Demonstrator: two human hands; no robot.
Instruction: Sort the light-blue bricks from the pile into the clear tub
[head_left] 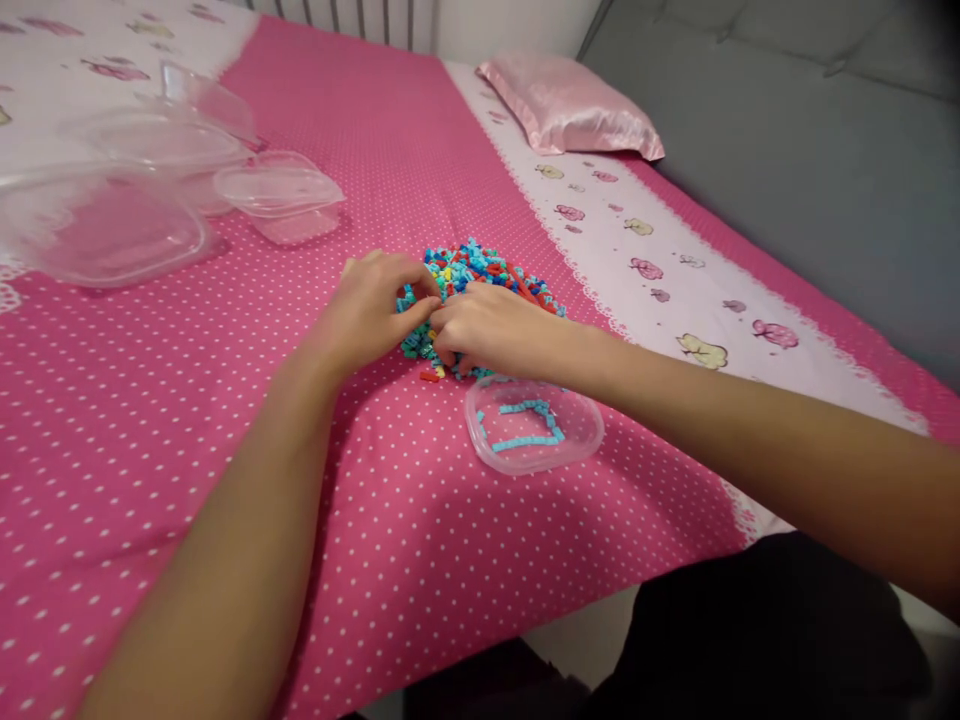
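As left hand [369, 308] and right hand [491, 328] curl in at the heaped pieces [480, 262], their hold impossible to tell, light fingertip picking would serve best.

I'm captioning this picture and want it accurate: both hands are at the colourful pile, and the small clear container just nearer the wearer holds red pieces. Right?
Not quite: the head view shows the small clear container holding light blue pieces, not red ones. The left hand and right hand are indeed at the colourful pile.
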